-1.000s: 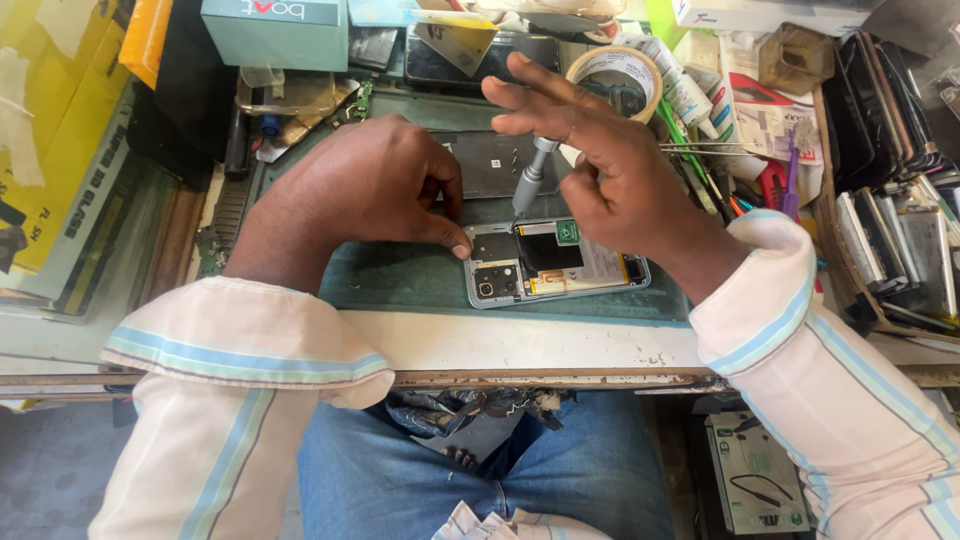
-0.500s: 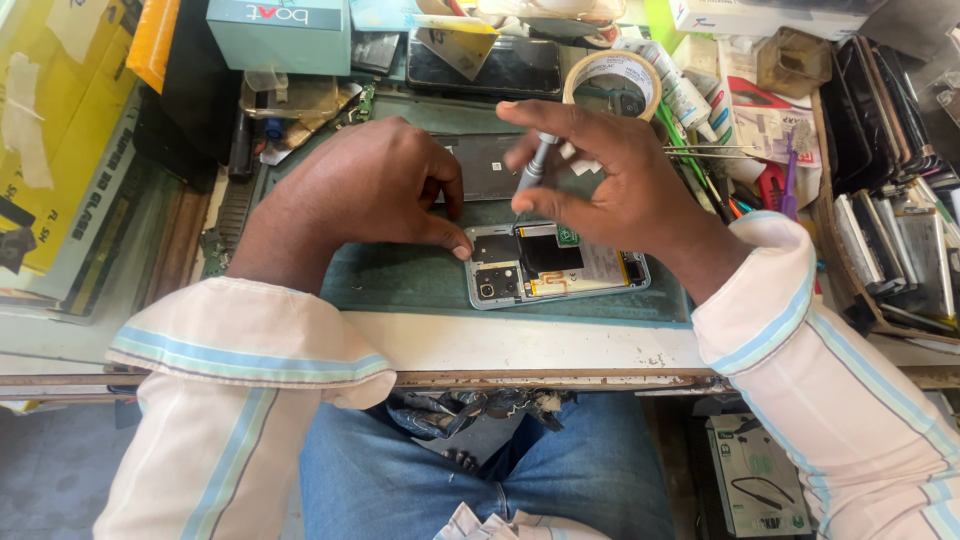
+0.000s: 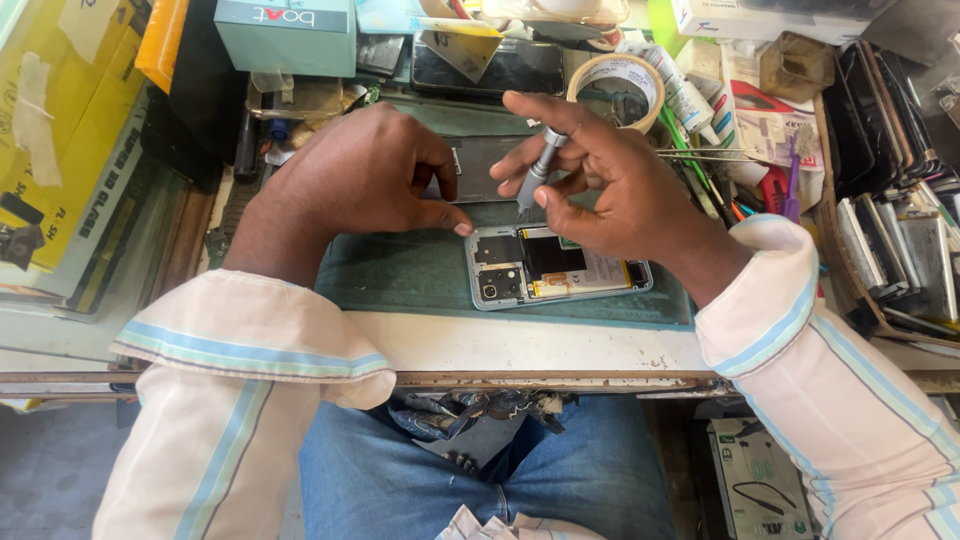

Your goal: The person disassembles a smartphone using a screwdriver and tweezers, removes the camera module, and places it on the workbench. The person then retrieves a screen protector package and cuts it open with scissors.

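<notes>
Head view: right hand (image 3: 620, 190) pinches screwdriver (image 3: 538, 168), tip seemingly above opened phone (image 3: 555, 265).

A tape roll (image 3: 618, 82) sits beyond the green mat (image 3: 400, 270) (beside a teal box (image 3: 288, 35)).

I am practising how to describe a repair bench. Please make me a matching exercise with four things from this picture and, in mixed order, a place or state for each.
Things:
1. screwdriver
2. opened phone
3. tape roll
4. teal box

Places or states:
a. at the far left edge of the bench
b. lying on the green mat, back cover off
c. held in the right hand
d. behind the right hand, ring-shaped

Pairs: 1-c, 2-b, 3-d, 4-a
</notes>
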